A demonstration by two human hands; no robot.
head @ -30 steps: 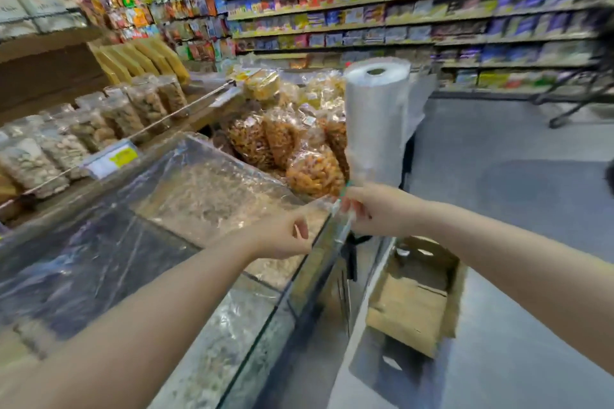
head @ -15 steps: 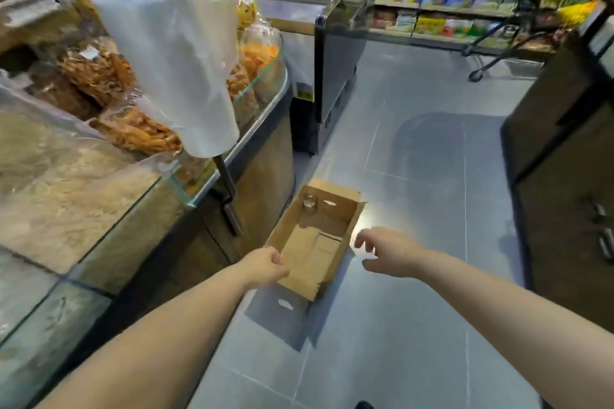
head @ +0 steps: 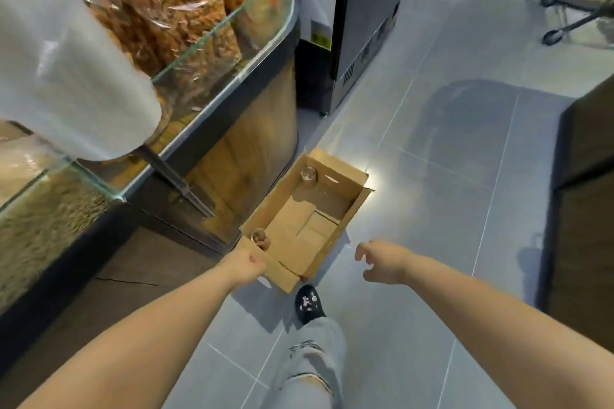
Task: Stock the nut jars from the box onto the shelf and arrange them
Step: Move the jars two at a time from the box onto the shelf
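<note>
Box (head: 309,226) nearly cleared; I count far jar (head: 309,175), near jar (head: 260,237) left. Left hand (head: 246,266) clenched empty, right hand (head: 382,262) fingers released.

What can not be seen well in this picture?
All in the head view:
1. Left hand: its fingers curl under it, so a grip on the box is unsure.
2. Near jar: too small and blurred to read a label.
3. Far jar: too small to tell its contents.
4. Bag roll: cut off by the left edge.

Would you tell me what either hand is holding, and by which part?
Right hand holds nothing. Left hand is curled at the near flap of the box; whether it grips cannot be told.
</note>
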